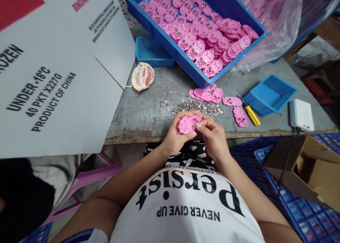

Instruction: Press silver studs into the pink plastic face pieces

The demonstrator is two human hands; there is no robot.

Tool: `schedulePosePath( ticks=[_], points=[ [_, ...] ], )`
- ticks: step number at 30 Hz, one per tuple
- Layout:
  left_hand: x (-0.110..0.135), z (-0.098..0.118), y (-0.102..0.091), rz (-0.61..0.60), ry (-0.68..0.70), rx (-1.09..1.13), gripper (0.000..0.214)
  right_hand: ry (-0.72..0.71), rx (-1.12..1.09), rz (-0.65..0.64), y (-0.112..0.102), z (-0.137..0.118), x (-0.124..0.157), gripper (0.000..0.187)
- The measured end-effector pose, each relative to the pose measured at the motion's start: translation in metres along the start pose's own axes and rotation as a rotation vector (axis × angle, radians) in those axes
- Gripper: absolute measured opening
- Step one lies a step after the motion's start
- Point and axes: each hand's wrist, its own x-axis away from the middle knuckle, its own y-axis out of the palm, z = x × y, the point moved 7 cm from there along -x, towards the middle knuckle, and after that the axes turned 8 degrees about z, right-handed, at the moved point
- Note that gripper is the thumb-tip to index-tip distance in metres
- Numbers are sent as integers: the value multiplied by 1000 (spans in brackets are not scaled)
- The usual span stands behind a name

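A pink plastic piece (186,124) with a scalloped edge is held over the table's front edge. My left hand (173,136) is closed round its left side, thumb along the lower rim. At its right end my right hand (214,135) pinches with thumb and fingertips; any small part between them is too small to make out. Just beyond my hands lies a spread of small shiny metal parts (198,106). More loose pink pieces (205,94) are heaped behind it, with a single pink piece (240,116) to the right.
A large blue bin (164,35) full of pink pieces stands at the back. A yellow-handled screwdriver (251,115), an empty blue tray (271,92) and a white power bank (301,114) lie right. A cut citrus fruit (142,76) and large carton (61,80) stand left.
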Motion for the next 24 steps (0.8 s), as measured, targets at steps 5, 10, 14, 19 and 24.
schedulePosePath(
  ticks=[5,10,14,19,24],
  points=[
    [-1,-3,-3,-13,17,-45,53,54,-46,-6,1,3,0,13],
    [-3,-3,-5,-14,27,-65,53,71,-46,6,1,4,-2,13],
    [-3,-4,-4,13,-12,-74,51,68,-34,8,0,5,-3,15],
    [-3,-2,-4,47,-39,-81,48,25,39,4,-1,6,-3,18],
    [-3,-3,-5,65,-27,-95,48,-136,182,0,-3,2,-4,19]
  ],
)
